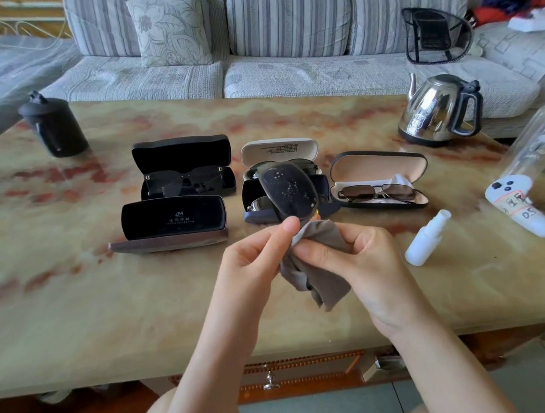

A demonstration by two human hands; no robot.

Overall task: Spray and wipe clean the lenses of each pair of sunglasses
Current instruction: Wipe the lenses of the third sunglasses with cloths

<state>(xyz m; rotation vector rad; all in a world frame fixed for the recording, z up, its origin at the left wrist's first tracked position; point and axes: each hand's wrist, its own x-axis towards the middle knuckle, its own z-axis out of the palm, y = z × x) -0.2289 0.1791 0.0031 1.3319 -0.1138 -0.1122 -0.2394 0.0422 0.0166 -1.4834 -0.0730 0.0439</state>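
Observation:
My left hand point(256, 258) pinches the lower edge of a dark pair of sunglasses point(288, 193), held upright above the table; its lens carries white spray droplets. My right hand point(345, 252) grips a grey cleaning cloth point(317, 268) bunched against the frame's lower part, the cloth's tail hanging down. A small white spray bottle point(426, 239) lies on its side to the right. Open cases hold other sunglasses: a black pair point(184, 181) at the back left, a pair in the white case point(279, 152), and a thin-framed brown pair point(376, 193) on the right.
An empty open black case point(173, 222) lies front left. A black lidded cup point(54, 127) stands far left and a steel kettle point(438, 108) far right. A clear bottle point(533, 161) and a white tube point(517, 209) sit at the right edge. A striped sofa point(281, 39) runs behind the marble table point(109, 322).

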